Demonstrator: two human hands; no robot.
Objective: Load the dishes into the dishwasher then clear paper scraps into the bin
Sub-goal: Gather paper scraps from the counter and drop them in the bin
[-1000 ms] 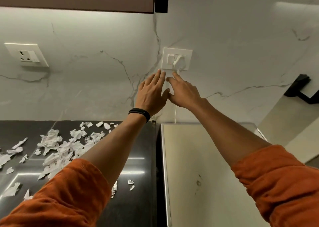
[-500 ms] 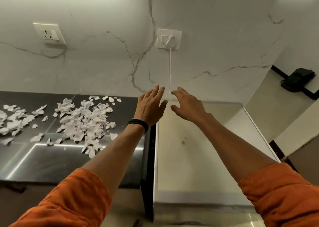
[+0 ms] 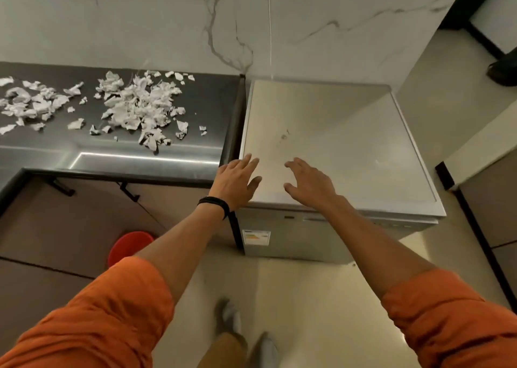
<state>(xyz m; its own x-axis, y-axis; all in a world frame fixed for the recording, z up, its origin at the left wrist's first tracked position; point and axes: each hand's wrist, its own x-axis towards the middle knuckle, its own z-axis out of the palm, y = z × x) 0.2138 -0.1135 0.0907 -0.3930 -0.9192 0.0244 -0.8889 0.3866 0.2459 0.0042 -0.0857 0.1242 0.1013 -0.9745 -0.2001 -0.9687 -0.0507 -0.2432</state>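
Observation:
The silver dishwasher (image 3: 349, 132) stands against the marble wall, its door closed. My left hand (image 3: 236, 181) hovers over its front left corner, fingers spread and empty. My right hand (image 3: 310, 180) hangs beside it over the front edge of the top, also open and empty. White paper scraps (image 3: 137, 104) lie in a heap on the dark counter (image 3: 195, 144) left of the dishwasher, with a second scatter of scraps (image 3: 30, 102) further left. A red bin (image 3: 130, 246) sits on the floor below the counter, partly hidden by my left forearm. No dishes are in view.
A white cable (image 3: 270, 29) runs down the wall behind the dishwasher. Brown cabinet doors with black handles (image 3: 128, 191) sit under the counter. My feet (image 3: 243, 331) stand on the pale floor in front of the dishwasher. A dark object (image 3: 503, 72) lies at the far right.
Both hands have dropped from the wall socket down to the dishwasher's front edge. The view has tilted downward, so the floor, red bin and my feet now show.

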